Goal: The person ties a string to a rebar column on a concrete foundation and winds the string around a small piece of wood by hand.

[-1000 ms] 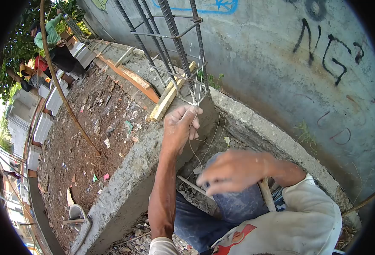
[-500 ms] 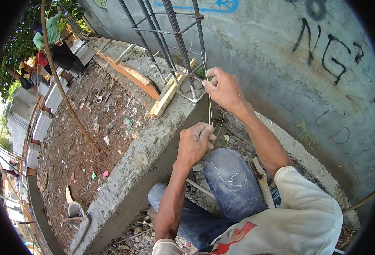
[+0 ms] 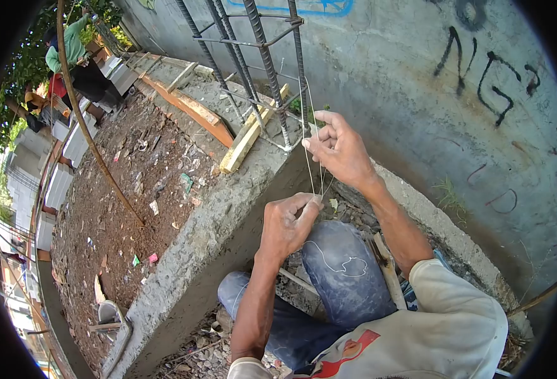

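Observation:
Thin pale string (image 3: 309,165) runs down from the upright steel rebar cage (image 3: 267,60) to my left hand (image 3: 286,226), which pinches it between thumb and fingers. Just above and to the right, my right hand (image 3: 340,151) has its fingers apart, with the string passing beside its thumb and fingertips. A loose end of string (image 3: 341,270) lies curled over my raised knee (image 3: 348,297). Beside the cage's foot, a yellowish wood strip (image 3: 247,146) rests on the concrete ledge (image 3: 190,246).
A grey wall (image 3: 411,82) with graffiti stands at the right. Dirt with litter (image 3: 114,189) fills the left, crossed by a leaning thin pole (image 3: 89,136). People (image 3: 83,57) are at the upper left. An orange-brown board (image 3: 193,110) lies along the ledge.
My right hand came up from over the knee to the string, and its fingers have since spread. My left hand moved down and right from the cage's foot, still pinching string.

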The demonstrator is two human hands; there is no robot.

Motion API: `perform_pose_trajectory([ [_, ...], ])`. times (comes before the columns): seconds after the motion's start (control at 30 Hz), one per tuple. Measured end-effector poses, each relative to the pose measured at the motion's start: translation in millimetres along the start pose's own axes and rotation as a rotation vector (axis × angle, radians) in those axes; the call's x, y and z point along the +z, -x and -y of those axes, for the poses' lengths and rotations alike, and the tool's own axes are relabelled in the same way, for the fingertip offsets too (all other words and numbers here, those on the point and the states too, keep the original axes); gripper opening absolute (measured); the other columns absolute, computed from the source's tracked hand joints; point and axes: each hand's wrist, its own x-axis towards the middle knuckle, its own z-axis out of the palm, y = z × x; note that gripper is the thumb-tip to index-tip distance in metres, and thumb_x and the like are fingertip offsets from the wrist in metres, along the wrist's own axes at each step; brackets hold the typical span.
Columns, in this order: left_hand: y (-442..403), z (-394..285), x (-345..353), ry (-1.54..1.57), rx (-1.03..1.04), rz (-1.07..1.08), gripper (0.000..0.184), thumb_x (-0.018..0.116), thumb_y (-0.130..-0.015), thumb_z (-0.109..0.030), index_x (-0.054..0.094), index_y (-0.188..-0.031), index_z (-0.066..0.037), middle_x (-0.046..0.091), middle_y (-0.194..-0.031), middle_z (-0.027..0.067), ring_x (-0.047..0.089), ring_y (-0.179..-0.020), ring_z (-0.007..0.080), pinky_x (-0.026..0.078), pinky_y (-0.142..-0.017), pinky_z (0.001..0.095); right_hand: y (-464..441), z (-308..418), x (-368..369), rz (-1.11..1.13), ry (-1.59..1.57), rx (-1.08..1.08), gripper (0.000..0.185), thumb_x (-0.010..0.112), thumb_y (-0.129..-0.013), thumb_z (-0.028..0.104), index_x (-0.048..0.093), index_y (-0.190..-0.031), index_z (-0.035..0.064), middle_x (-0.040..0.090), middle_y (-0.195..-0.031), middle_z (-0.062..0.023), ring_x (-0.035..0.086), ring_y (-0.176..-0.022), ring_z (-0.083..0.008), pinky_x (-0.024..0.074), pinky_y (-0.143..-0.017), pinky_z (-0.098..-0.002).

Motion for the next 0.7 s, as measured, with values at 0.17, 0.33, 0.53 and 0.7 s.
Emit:
perform_pose_trajectory([
  [0.17,13,-2,-1,-0.153,0.129,-0.013,0.022,0.070,-0.098,-0.017,0.080,-0.103,0.002,0.080,-0.093,0.0161,0.077,-0.080,0.0215,0.059,-0.075,0.0340,0,17,2,0.033,-0.003,0.084,0.059,0.081,-0.094,0.020,0.051,-0.138,-0.0055,0.073,-0.100,-0.0154,0.070,-0.087,-0.0219,0.0564,-0.080,-0.0379],
  [0.33,16,-11,-3,-0.183,0.227,0.015,0.019,0.073,-0.096,-0.015,0.080,-0.102,0.001,0.079,-0.091,0.0159,0.076,-0.078,0.0274,0.059,-0.075,0.0363,0,30,1,-0.284,0.567,-0.369,0.063,0.081,-0.093,0.029,0.052,-0.138,-0.0049,0.065,-0.118,-0.0223,0.061,-0.113,-0.0355,0.0486,-0.098,-0.0469],
  [0.53,6,-32,8,-0.192,0.467,0.093,0.018,0.074,-0.092,-0.012,0.079,-0.105,-0.001,0.078,-0.090,0.0159,0.075,-0.081,0.0315,0.058,-0.080,0.0420,2,70,-32,0.274,-0.854,0.399,0.045,0.056,-0.108,0.015,0.050,-0.147,-0.0069,0.071,-0.107,-0.0141,0.069,-0.072,-0.0179,0.0597,-0.060,-0.0280],
  [0.7,-2,-34,3,-0.190,0.324,0.151,0.020,0.072,-0.095,-0.014,0.079,-0.108,0.000,0.078,-0.093,0.0178,0.076,-0.087,0.0325,0.058,-0.085,0.0415,-12,49,-85,0.540,-1.210,0.325,0.038,0.047,-0.111,0.015,0.055,-0.141,-0.0077,0.060,-0.079,-0.0014,0.050,-0.053,-0.0058,0.0441,-0.046,-0.0224],
])
